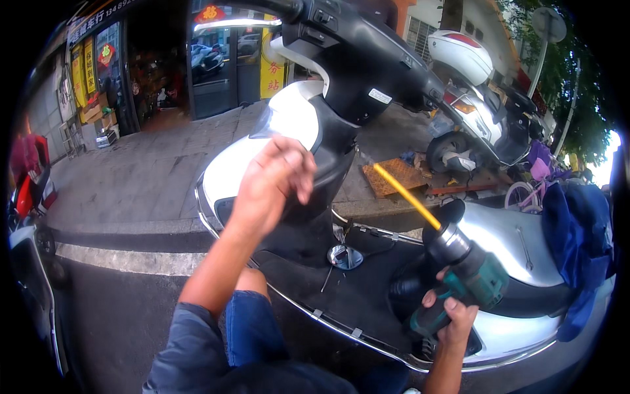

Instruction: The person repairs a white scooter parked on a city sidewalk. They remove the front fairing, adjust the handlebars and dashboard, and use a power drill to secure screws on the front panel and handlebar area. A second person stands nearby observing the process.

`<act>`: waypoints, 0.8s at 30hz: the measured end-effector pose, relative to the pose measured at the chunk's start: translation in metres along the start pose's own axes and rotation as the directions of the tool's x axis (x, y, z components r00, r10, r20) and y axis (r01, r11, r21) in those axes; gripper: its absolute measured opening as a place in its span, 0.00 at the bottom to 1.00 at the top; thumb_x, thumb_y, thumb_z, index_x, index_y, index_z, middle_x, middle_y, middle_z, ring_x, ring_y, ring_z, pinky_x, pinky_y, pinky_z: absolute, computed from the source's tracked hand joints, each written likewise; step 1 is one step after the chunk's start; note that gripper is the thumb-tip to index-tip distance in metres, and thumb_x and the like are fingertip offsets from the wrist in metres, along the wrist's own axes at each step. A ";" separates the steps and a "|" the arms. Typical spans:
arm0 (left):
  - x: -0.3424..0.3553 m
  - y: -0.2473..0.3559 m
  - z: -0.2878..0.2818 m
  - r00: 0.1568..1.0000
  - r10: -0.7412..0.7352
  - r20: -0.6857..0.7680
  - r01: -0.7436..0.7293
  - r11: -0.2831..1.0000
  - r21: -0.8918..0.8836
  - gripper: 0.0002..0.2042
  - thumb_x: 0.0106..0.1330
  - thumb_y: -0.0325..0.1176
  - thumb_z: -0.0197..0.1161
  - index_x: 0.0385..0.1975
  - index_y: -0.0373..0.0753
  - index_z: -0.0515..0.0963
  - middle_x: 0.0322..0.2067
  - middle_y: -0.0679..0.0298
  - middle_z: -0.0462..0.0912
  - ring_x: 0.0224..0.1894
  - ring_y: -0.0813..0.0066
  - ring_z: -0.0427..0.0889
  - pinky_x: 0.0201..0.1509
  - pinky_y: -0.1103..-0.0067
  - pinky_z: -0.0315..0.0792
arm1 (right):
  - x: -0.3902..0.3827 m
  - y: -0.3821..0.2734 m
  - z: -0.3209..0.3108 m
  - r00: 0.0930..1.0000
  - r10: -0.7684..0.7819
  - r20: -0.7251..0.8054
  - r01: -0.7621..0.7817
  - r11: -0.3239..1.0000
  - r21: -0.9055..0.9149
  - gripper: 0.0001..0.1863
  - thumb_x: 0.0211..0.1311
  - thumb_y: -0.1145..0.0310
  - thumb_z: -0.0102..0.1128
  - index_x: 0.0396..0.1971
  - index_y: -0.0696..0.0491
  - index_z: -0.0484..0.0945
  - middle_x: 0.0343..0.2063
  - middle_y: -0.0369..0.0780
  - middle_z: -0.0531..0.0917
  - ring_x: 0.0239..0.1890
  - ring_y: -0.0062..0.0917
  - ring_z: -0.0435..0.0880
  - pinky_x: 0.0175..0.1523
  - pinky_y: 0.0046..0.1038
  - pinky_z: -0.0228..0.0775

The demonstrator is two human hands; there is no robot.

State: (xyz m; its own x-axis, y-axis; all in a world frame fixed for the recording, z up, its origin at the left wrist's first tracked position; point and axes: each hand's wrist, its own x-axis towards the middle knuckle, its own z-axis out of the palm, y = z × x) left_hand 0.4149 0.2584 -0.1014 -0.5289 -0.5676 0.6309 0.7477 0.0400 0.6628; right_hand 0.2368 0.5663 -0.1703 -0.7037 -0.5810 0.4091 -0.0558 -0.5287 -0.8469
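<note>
My right hand [456, 318] is wrapped round the handle of a green and black cordless drill [482, 279]. A long yellow rod [408, 197] sticks out of its chuck, pointing up and to the left. My left hand [281, 172] is raised in front of the white front panel of a scooter [226, 167], its fingers curled in and slightly blurred; whatever they may hold is hidden. Beyond the drill is the scooter's silver-grey seat [485, 230], with a wrench [525, 248] lying on it. A round-headed mirror [346, 257] rests on the black footboard [315, 289].
Dark blue cloth [574, 223] drapes over the scooter's rear. Another white scooter [485, 118] stands behind, near a rusty metal plate [397, 177] and a pink bicycle [525, 194]. A kerb [131, 259] runs along the left, and an open shopfront [157, 72] lies beyond the pavement.
</note>
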 end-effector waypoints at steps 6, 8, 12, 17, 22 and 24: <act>0.089 0.057 -0.054 0.955 0.151 -0.257 -0.108 0.979 0.173 0.10 0.71 0.29 0.50 0.47 0.33 0.71 0.37 0.57 0.79 0.33 0.76 0.76 0.34 0.80 0.72 | 0.081 -0.053 0.064 0.979 -0.136 0.153 0.162 0.971 -0.175 0.30 0.51 0.68 0.65 0.54 0.66 0.72 0.42 0.47 0.82 0.29 0.28 0.83 0.36 0.29 0.77; 0.111 0.055 -0.063 0.944 0.098 -0.314 -0.083 0.995 0.063 0.11 0.71 0.29 0.50 0.49 0.32 0.70 0.34 0.59 0.76 0.29 0.79 0.71 0.30 0.83 0.68 | 0.102 -0.070 0.084 0.968 -0.157 0.194 0.201 0.953 -0.229 0.27 0.52 0.68 0.64 0.52 0.65 0.73 0.40 0.46 0.83 0.28 0.26 0.83 0.36 0.27 0.77; 0.135 0.051 -0.078 0.969 0.059 -0.240 -0.073 0.996 -0.050 0.13 0.71 0.31 0.53 0.50 0.30 0.71 0.27 0.66 0.73 0.22 0.85 0.64 0.22 0.86 0.58 | 0.132 -0.084 0.109 0.950 -0.203 0.239 0.285 0.877 -0.387 0.26 0.57 0.63 0.61 0.52 0.64 0.74 0.39 0.45 0.83 0.28 0.22 0.82 0.34 0.23 0.75; 0.151 0.048 -0.069 0.929 0.363 -0.074 -0.295 0.846 0.445 0.22 0.72 0.37 0.59 0.62 0.35 0.70 0.21 0.73 0.63 0.18 0.90 0.54 0.18 0.86 0.48 | 0.148 -0.095 0.125 0.955 -0.199 0.218 0.283 0.828 -0.484 0.23 0.59 0.61 0.60 0.48 0.64 0.79 0.27 0.41 0.83 0.26 0.20 0.81 0.32 0.20 0.73; 0.169 0.054 -0.069 0.897 0.437 0.062 -0.397 0.737 0.548 0.19 0.65 0.31 0.69 0.52 0.33 0.75 0.28 0.70 0.78 0.34 0.86 0.75 0.39 0.84 0.69 | 0.155 -0.099 0.134 0.957 -0.152 0.249 0.268 0.794 -0.546 0.23 0.59 0.61 0.61 0.47 0.64 0.79 0.24 0.40 0.83 0.24 0.19 0.81 0.32 0.19 0.72; 0.179 0.060 -0.076 0.892 0.424 0.157 -0.405 0.592 0.697 0.19 0.64 0.31 0.70 0.52 0.34 0.75 0.26 0.73 0.76 0.31 0.88 0.73 0.36 0.86 0.66 | 0.157 -0.098 0.134 0.957 -0.153 0.248 0.264 0.814 -0.518 0.21 0.59 0.63 0.62 0.46 0.64 0.80 0.23 0.40 0.83 0.22 0.19 0.81 0.31 0.19 0.72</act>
State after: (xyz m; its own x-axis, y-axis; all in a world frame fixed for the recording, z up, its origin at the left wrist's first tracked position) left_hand 0.3960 0.0973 0.0209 -0.2173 -0.3599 0.9073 0.3764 0.8267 0.4181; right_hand 0.2267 0.4439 0.0225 -0.4893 -0.6284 0.6047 -0.5978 -0.2632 -0.7572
